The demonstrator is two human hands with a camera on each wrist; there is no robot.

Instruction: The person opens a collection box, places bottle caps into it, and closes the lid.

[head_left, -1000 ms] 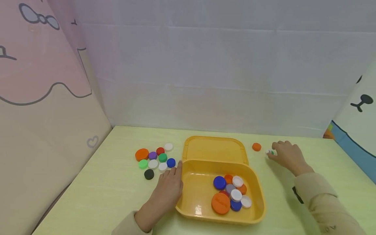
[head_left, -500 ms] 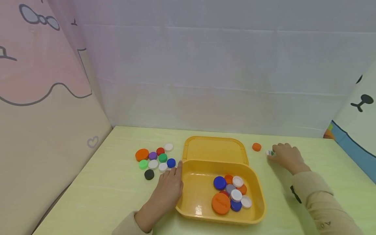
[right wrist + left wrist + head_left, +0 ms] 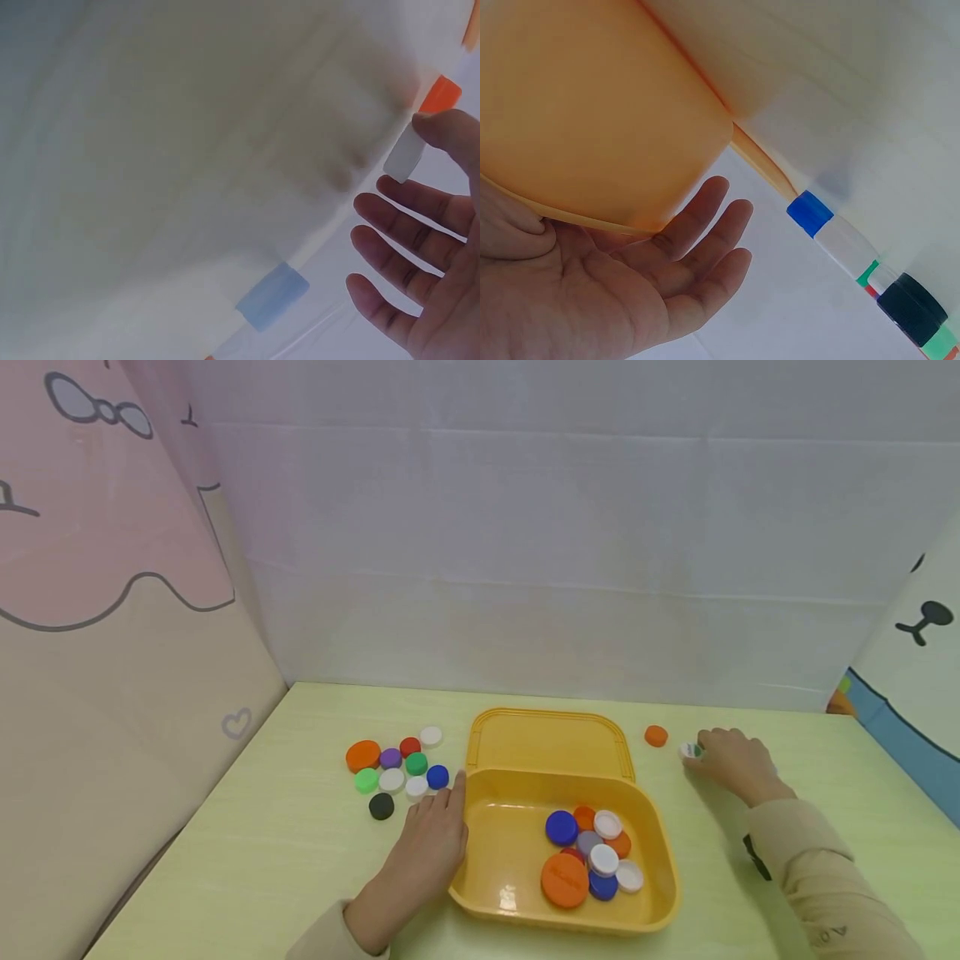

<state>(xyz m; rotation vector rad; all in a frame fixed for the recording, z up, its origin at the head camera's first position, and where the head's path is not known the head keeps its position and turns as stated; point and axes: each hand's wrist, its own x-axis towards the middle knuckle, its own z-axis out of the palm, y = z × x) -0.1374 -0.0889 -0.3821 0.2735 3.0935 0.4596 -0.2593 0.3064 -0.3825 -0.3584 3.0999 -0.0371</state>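
Observation:
My right hand (image 3: 731, 762) pinches a white bottle cap (image 3: 690, 751) with a green print between thumb and forefinger, low over the table at the right. In the right wrist view the cap's side (image 3: 406, 154) shows under the thumb (image 3: 450, 131); the other fingers are spread loosely. My left hand (image 3: 431, 839) rests on the left rim of a yellow plastic box (image 3: 498, 852), forefinger straight along it. The left wrist view shows its other fingers (image 3: 705, 259) loose beside the wall. Inside the box lie several caps, among them a large orange cap (image 3: 565, 880).
Behind the box lies its yellow lid (image 3: 551, 743). An orange cap (image 3: 656, 736) stands left of the right hand, and a light-blue cap (image 3: 274, 296) near its other side. Several mixed caps, including a black cap (image 3: 381, 806), form a group at left.
The right thumb and forefinger have closed on the white cap, and the hand has lowered slightly. The left hand and the box have stayed in place.

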